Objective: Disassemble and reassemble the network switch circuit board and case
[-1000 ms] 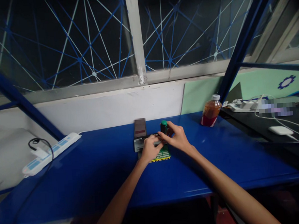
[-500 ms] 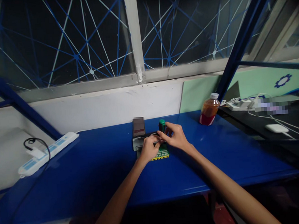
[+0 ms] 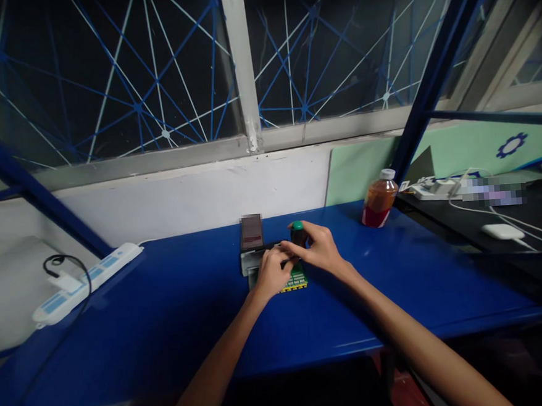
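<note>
My left hand [image 3: 270, 273] rests closed over a green board with yellow edging [image 3: 295, 281] and a grey metal block [image 3: 250, 262] on the blue table [image 3: 176, 308]; what its fingers pinch is too small to name. My right hand [image 3: 318, 248] is closed around a screwdriver with a dark handle and green cap [image 3: 298, 231], its thin shaft pointing left toward my left fingers. A small upright dark device [image 3: 251, 231] stands just behind the block.
A white power strip [image 3: 88, 279] with a plugged black cable lies at the table's left end. A bottle of amber liquid [image 3: 379, 200] stands at the back right. A black desk to the right carries white cables, chargers and a white mouse [image 3: 500, 231].
Both hands stay at the board; my right hand has shifted slightly on the screwdriver handle. The view has drifted a little.
</note>
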{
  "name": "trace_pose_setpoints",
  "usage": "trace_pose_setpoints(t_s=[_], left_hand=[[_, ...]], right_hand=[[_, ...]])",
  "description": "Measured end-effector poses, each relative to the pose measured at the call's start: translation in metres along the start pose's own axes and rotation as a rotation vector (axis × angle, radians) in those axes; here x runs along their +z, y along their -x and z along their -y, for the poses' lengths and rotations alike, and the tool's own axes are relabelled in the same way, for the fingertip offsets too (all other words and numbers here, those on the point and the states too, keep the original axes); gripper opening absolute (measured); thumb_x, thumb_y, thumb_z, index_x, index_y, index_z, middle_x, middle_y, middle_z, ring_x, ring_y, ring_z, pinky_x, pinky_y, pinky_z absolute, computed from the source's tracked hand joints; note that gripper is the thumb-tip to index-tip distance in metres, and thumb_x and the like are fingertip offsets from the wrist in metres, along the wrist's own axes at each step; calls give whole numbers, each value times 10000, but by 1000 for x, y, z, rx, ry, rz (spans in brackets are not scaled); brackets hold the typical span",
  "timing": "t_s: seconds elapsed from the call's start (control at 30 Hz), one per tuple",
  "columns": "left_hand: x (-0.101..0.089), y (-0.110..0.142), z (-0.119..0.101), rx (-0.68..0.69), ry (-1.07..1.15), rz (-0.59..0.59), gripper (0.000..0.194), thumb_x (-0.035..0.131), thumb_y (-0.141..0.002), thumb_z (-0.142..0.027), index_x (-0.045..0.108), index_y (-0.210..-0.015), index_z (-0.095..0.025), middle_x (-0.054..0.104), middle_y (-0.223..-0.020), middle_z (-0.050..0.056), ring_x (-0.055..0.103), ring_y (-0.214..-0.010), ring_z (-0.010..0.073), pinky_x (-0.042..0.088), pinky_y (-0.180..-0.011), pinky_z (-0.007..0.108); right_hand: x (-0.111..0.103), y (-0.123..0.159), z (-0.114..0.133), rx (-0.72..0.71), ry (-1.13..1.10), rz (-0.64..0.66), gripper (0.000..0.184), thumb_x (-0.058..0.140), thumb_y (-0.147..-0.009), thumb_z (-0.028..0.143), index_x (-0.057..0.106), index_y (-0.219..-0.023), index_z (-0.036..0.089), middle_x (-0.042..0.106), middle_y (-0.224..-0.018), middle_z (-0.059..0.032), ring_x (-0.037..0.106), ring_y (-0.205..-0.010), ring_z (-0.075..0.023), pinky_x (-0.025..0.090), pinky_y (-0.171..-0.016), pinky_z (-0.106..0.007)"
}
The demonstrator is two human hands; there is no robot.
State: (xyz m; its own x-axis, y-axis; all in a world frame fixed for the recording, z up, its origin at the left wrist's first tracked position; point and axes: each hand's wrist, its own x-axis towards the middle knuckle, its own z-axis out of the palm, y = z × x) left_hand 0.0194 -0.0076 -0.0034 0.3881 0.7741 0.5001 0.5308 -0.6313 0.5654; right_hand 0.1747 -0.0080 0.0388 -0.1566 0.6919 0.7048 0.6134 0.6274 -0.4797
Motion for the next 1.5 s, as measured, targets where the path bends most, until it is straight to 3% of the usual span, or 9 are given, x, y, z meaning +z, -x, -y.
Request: trace_pose_setpoints(t_s=[0.1,0.23,0.4,0.57,0.97,1.17,1.5], left_hand=[[0,0,-1,23,0,20,185,585,-811,-86,727,-855,-195,714,-972,60,641,-937,235,476,-828,351],[-1,2,-4,29,-8,30,179,569,-824,-95,714,-876,-187,710,-966,62,635,-945,232,466,-839,346],[0,2,-6,-15,-69,-6,91,640,-805,-164,715,-845,-195,710,-950,50,624,-955,238,460,-824,347],[1,1,-5,-39,-75,-20,133,628,-801,-92,714,-826,-190,716,-950,44,629,-951,224,451,-837,340],[-4,0,-6,-32,-120,-92,54,671,-801,-196,721,-795,-217,722,-914,35,617,-944,223,432,-800,353],[-3,0,-6,-13,-89,-54,115,634,-830,-172,731,-791,-220,725,-898,32,619,-907,214,436,-779,344],[-6,-1,-6,-14,-52,1,176,592,-841,-131,742,-824,-222,724,-939,36,616,-936,216,444,-801,334]], right_hand=[[-2,0,2,-2,-62,39,316,594,-822,414,619,-1029,175,647,-792,-28,531,-581,-125,432,-569,-258],[-2,0,1,21,-111,41,311,584,-832,386,626,-1056,175,679,-873,-48,579,-652,-144,450,-585,-259],[0,-2,-2,59,-127,24,310,601,-823,404,646,-1011,162,666,-765,-29,563,-602,-132,441,-570,-251],[1,-1,-1,78,-159,77,329,612,-813,423,638,-1010,161,629,-685,-6,524,-539,-116,420,-534,-243],[0,-1,-2,114,-200,125,328,606,-814,404,614,-1040,165,610,-669,5,524,-535,-113,413,-529,-239],[-3,-3,-2,108,-212,144,304,629,-790,384,618,-994,158,589,-610,18,505,-498,-105,410,-515,-233],[-2,-2,-3,105,-213,155,364,618,-802,392,611,-1080,157,614,-641,9,513,-504,-108,401,-505,-235]])
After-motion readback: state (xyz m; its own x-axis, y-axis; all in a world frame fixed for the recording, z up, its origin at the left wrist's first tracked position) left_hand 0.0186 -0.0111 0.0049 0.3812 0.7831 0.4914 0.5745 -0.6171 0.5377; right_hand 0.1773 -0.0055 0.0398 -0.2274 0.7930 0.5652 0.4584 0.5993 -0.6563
